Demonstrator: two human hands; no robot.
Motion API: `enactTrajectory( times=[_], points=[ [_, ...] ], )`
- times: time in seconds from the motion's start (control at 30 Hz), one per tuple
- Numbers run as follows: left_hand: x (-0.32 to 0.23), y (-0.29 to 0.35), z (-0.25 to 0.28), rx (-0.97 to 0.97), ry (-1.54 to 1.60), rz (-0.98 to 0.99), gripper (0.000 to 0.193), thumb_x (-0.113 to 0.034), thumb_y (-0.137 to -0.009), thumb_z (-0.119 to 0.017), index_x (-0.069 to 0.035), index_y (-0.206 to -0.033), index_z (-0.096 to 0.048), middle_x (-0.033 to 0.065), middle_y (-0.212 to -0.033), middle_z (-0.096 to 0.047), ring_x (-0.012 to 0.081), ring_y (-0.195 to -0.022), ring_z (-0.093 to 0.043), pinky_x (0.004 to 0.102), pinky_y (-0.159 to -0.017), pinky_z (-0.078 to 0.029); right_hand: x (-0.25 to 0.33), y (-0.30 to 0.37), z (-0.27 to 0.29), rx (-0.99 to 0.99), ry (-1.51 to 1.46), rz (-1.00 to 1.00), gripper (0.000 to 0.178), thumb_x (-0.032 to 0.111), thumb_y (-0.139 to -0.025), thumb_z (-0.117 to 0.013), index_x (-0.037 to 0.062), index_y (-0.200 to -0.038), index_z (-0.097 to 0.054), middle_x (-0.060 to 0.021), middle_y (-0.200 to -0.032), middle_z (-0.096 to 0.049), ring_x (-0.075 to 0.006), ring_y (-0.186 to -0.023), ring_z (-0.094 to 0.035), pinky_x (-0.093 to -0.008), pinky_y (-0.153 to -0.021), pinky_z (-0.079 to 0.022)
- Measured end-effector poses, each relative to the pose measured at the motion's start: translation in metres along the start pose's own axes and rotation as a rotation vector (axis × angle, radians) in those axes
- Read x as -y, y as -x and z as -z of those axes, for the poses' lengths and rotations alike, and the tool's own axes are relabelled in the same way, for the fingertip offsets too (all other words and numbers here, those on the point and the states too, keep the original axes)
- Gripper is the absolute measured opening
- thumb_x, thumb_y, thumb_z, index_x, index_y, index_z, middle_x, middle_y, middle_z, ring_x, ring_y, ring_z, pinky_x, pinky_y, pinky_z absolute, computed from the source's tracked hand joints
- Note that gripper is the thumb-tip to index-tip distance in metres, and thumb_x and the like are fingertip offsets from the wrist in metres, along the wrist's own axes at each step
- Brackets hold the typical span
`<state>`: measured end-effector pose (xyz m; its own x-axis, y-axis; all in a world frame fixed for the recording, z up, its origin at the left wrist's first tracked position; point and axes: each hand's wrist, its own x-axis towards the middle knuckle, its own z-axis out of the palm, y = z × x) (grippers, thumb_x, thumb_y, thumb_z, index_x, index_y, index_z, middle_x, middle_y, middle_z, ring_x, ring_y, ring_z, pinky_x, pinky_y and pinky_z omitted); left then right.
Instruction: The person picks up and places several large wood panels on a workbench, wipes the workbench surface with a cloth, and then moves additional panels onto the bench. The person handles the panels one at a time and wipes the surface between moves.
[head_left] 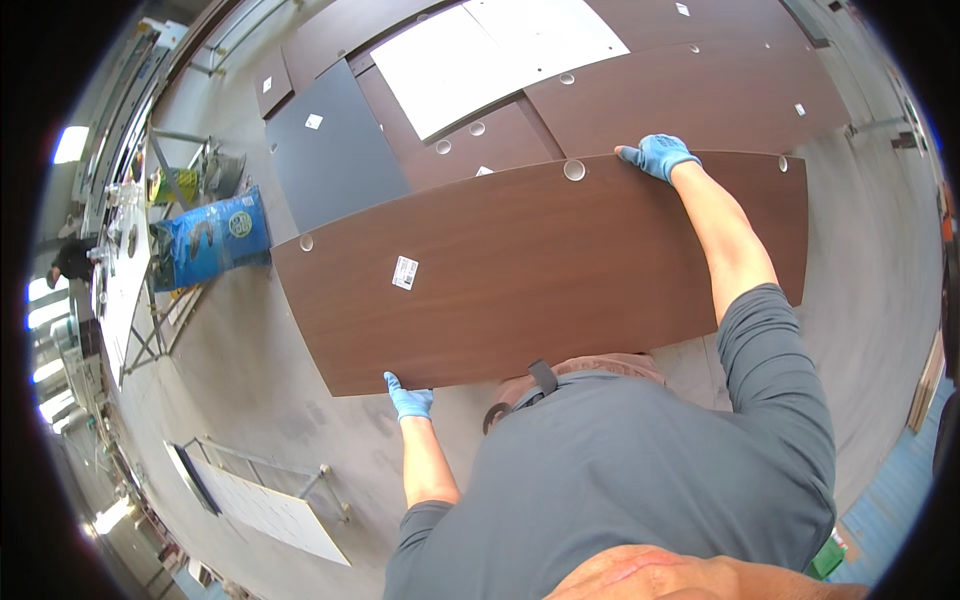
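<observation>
A long brown wood panel (540, 280) spans the view in front of my body, with a white label (405, 272) on its left part and round cut-outs along its far edge. My left hand (410, 400), in a blue glove, grips the panel's near edge toward its left end, the fingers partly hidden under it. Over the far edge, right of the middle, my gloved right hand (660, 157) is closed, its thumb stretched along the top. More brown panels (690, 95), a white panel (490, 55) and a dark grey panel (335, 145) lie beyond.
To the left, a blue printed bag (212, 240) stands by a metal-framed workbench (125, 285). A low metal rack with a pale board (270, 510) is at the lower left. Farther left a person in dark clothing (75, 260) appears. Grey concrete floor (250, 370) surrounds the panels.
</observation>
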<state>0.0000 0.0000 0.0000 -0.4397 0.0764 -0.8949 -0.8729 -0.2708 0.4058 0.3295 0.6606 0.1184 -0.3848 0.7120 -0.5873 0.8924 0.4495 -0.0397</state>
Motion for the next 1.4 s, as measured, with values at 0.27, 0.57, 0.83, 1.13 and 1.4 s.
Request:
enactTrajectory(
  times=[0.27, 0.57, 0.83, 1.13, 1.4],
  points=[
    [0.035, 0.011, -0.014, -0.110, 0.165, -0.017, 0.067, -0.064, -0.101, -0.058, -0.018, -0.150, -0.057, 0.0036, -0.157, -0.056, 0.0303, -0.145, -0.051, 0.0519, -0.120, -0.042, 0.040, -0.089, 0.036, 0.039, 0.043, 0.108, 0.090, 0.080, -0.097, -0.044, -0.0025, -0.108, -0.078, -0.0267, -0.114, -0.075, -0.0432, -0.114, -0.070, -0.0492, -0.101, -0.052],
    [0.084, -0.004, -0.044, -0.147, 0.275, -0.021, 0.067, -0.062, -0.102, -0.060, -0.017, -0.150, -0.056, 0.0039, -0.157, -0.056, 0.0312, -0.144, -0.052, 0.0529, -0.120, -0.043, 0.052, -0.186, 0.046, 0.085, 0.168, 0.181, 0.090, 0.082, -0.096, -0.043, -0.0007, -0.112, -0.076, -0.0273, -0.124, -0.072, -0.0431, -0.121, -0.066, -0.0504, -0.104, -0.049],
    [0.081, -0.007, -0.038, -0.217, 0.350, 0.059, 0.071, -0.060, -0.099, -0.068, -0.017, -0.153, -0.051, 0.0032, -0.159, -0.054, 0.0316, -0.145, -0.050, 0.0555, -0.120, -0.042, 0.071, -0.239, 0.017, 0.011, 0.187, 0.266, 0.097, 0.088, -0.092, -0.041, -0.0007, -0.105, -0.079, -0.0312, -0.111, -0.074, -0.0465, -0.112, -0.070, -0.0520, -0.099, -0.051],
    [0.084, -0.015, -0.049, -0.268, 0.342, 0.089, 0.070, -0.062, -0.102, -0.063, -0.018, -0.154, -0.049, 0.0017, -0.159, -0.055, 0.0299, -0.144, -0.051, 0.0590, -0.118, -0.042, 0.065, -0.252, 0.012, -0.001, 0.125, 0.370, 0.089, 0.078, -0.098, -0.043, -0.0035, -0.108, -0.077, -0.0373, -0.114, -0.069, -0.0523, -0.117, -0.065, -0.0562, -0.100, -0.050],
    [0.089, -0.025, -0.043, -0.346, 0.305, 0.121, 0.067, -0.055, -0.106, -0.060, -0.014, -0.156, -0.044, 0.0059, -0.159, -0.054, 0.0362, -0.141, -0.055, 0.0656, -0.111, -0.047, 0.064, -0.244, -0.002, -0.246, 0.171, 0.321, 0.069, 0.065, -0.100, -0.054, -0.0004, -0.098, -0.077, -0.0300, -0.103, -0.074, -0.0472, -0.101, -0.070, -0.0550, -0.093, -0.054]
  ],
)
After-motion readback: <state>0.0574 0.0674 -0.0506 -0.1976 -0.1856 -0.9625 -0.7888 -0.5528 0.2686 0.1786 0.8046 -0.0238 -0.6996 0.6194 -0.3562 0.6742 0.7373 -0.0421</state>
